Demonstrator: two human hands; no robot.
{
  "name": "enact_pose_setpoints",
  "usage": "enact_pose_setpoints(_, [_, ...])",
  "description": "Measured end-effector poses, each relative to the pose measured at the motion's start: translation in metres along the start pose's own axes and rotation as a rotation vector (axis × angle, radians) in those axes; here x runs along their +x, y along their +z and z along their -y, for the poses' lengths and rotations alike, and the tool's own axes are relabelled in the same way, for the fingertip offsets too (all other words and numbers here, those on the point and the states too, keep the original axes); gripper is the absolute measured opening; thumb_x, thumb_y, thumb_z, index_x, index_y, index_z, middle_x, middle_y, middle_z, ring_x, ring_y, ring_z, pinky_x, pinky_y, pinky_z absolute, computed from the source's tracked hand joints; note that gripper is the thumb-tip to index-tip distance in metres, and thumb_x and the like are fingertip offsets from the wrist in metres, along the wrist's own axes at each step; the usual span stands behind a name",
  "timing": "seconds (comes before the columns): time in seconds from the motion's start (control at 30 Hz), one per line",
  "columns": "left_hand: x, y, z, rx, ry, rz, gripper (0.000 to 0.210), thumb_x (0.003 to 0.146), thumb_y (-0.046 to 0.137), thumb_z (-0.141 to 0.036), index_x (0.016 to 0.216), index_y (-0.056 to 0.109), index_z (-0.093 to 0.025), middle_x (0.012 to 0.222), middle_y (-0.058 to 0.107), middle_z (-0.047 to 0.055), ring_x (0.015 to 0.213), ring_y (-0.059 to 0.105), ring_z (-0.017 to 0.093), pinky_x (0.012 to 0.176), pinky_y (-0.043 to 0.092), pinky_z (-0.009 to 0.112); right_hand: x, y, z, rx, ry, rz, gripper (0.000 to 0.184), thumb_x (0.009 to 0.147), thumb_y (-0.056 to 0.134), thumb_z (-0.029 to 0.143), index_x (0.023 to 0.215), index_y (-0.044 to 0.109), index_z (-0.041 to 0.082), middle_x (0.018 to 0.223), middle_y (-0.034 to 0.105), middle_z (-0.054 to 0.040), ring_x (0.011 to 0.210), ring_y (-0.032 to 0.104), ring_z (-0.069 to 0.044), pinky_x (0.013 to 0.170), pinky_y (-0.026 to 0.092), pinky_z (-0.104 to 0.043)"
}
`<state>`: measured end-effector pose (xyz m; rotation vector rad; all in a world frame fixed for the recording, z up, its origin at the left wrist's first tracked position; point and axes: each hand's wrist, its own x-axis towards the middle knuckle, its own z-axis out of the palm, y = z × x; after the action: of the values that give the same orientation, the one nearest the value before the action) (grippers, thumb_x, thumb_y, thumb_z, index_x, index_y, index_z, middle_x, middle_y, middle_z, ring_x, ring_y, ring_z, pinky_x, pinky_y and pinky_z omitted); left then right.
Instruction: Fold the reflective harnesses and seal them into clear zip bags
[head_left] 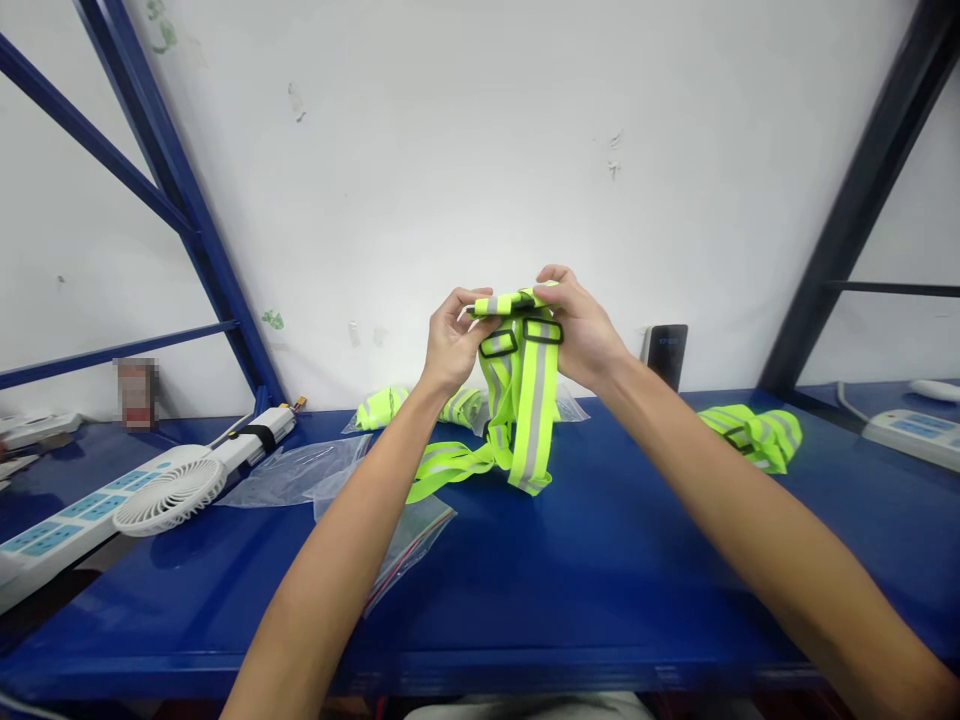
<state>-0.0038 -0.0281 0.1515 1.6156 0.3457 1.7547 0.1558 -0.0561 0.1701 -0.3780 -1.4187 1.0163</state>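
Raised over the blue table, a neon-yellow reflective strap harness (534,410) with grey stripes and black slide buckles hangs between my two hands. My left hand (454,340) pinches one end of its top band, near a black piece. Closed on the other end of that band is my right hand (581,325), its thumb on top and some fingers hidden behind the straps. The harness's lower straps droop onto the table and trail to the left. Behind my left forearm lie more neon-yellow straps (381,407) in clear plastic.
A folded bundle of neon straps (754,435) lies at right. Clear zip bags (412,545) lie left of centre on the blue table (600,600). A white fan (171,497) and a power strip (90,515) are at left. A black phone (666,355) leans at the wall.
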Motion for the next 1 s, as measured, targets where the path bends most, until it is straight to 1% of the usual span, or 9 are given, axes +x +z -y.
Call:
enact_pose_setpoints(0.17, [0.006, 0.004, 0.002, -0.067, 0.055, -0.090, 0.013, 0.071, 0.063, -0.010, 0.073, 0.066, -0.023, 0.111, 0.068, 0.001, 0.114, 0.061, 0.023, 0.096, 0.048, 0.036, 0.001, -0.001, -0.003, 0.033, 0.055, 0.010, 0.056, 0.069, 0.064, 0.019, 0.115, 0.037, 0.032, 0.076, 0.059, 0.0063, 0.071, 0.063, -0.020, 0.075, 0.056, -0.043])
enact_pose_setpoints(0.33, [0.006, 0.010, 0.001, -0.074, 0.020, -0.138, 0.036, 0.077, 0.064, -0.018, 0.111, 0.069, -0.030, 0.110, 0.071, 0.000, 0.119, 0.061, 0.024, 0.101, 0.047, 0.036, 0.004, 0.001, -0.004, 0.037, 0.045, -0.002, 0.072, 0.066, 0.064, 0.018, 0.133, 0.038, 0.029, 0.076, 0.061, 0.0042, 0.075, 0.066, -0.021, 0.077, 0.058, -0.045])
enact_pose_setpoints(0.4, [0.004, 0.012, 0.002, -0.053, -0.022, -0.126, 0.034, 0.082, 0.063, -0.023, 0.115, 0.067, -0.028, 0.111, 0.072, 0.001, 0.120, 0.060, 0.025, 0.100, 0.048, 0.036, 0.007, -0.002, -0.006, -0.017, -0.006, -0.015, 0.071, 0.068, 0.063, 0.019, 0.135, 0.041, 0.028, 0.082, 0.064, 0.0018, 0.080, 0.067, -0.022, 0.080, 0.058, -0.046])
enact_pose_setpoints(0.5, [0.001, 0.013, 0.004, -0.052, -0.055, -0.066, 0.021, 0.090, 0.054, -0.032, 0.103, 0.069, -0.024, 0.110, 0.072, 0.002, 0.121, 0.059, 0.026, 0.100, 0.049, 0.037, 0.013, -0.010, -0.011, -0.111, -0.087, -0.047, 0.071, 0.071, 0.062, 0.021, 0.139, 0.043, 0.030, 0.092, 0.067, -0.0015, 0.087, 0.068, -0.024, 0.084, 0.058, -0.048])
enact_pose_setpoints(0.57, [-0.001, 0.012, 0.004, -0.083, -0.080, 0.013, 0.021, 0.087, 0.056, -0.028, 0.104, 0.067, -0.023, 0.112, 0.071, 0.003, 0.119, 0.061, 0.027, 0.099, 0.049, 0.037, 0.015, -0.014, -0.014, -0.129, -0.105, -0.085, 0.074, 0.072, 0.063, 0.020, 0.142, 0.042, 0.031, 0.099, 0.068, -0.0025, 0.090, 0.069, -0.025, 0.085, 0.058, -0.049])
enact_pose_setpoints(0.67, [-0.004, 0.009, 0.004, -0.064, -0.153, 0.125, 0.040, 0.076, 0.066, -0.017, 0.116, 0.061, -0.023, 0.116, 0.068, 0.005, 0.114, 0.063, 0.027, 0.096, 0.051, 0.037, 0.016, -0.017, -0.018, -0.122, -0.103, -0.115, 0.078, 0.069, 0.064, 0.017, 0.143, 0.042, 0.030, 0.109, 0.067, -0.0041, 0.093, 0.069, -0.026, 0.086, 0.059, -0.049])
enact_pose_setpoints(0.8, [-0.005, 0.002, 0.005, 0.045, -0.152, 0.120, 0.049, 0.075, 0.067, -0.015, 0.122, 0.055, -0.023, 0.116, 0.065, 0.006, 0.110, 0.063, 0.026, 0.093, 0.051, 0.038, 0.013, -0.019, -0.020, -0.202, -0.142, -0.034, 0.071, 0.071, 0.068, 0.020, 0.138, 0.046, 0.029, 0.125, 0.062, -0.0067, 0.104, 0.064, -0.026, 0.091, 0.056, -0.047])
enact_pose_setpoints(0.87, [-0.005, -0.001, 0.007, 0.092, -0.138, 0.119, 0.049, 0.076, 0.066, -0.015, 0.123, 0.054, -0.023, 0.117, 0.065, 0.006, 0.110, 0.062, 0.026, 0.093, 0.050, 0.038, 0.010, -0.022, -0.019, -0.290, -0.130, 0.044, 0.063, 0.076, 0.069, 0.025, 0.135, 0.045, 0.029, 0.116, 0.062, -0.0064, 0.100, 0.062, -0.025, 0.088, 0.055, -0.045])
enact_pose_setpoints(1.0, [-0.007, -0.005, 0.010, 0.083, -0.181, 0.162, 0.051, 0.077, 0.067, -0.016, 0.125, 0.052, -0.023, 0.114, 0.064, 0.005, 0.104, 0.064, 0.022, 0.090, 0.051, 0.035, 0.003, -0.030, -0.013, -0.476, -0.067, 0.186, 0.050, 0.089, 0.063, 0.032, 0.132, 0.037, 0.030, 0.088, 0.056, -0.0008, 0.077, 0.056, -0.019, 0.072, 0.051, -0.038])
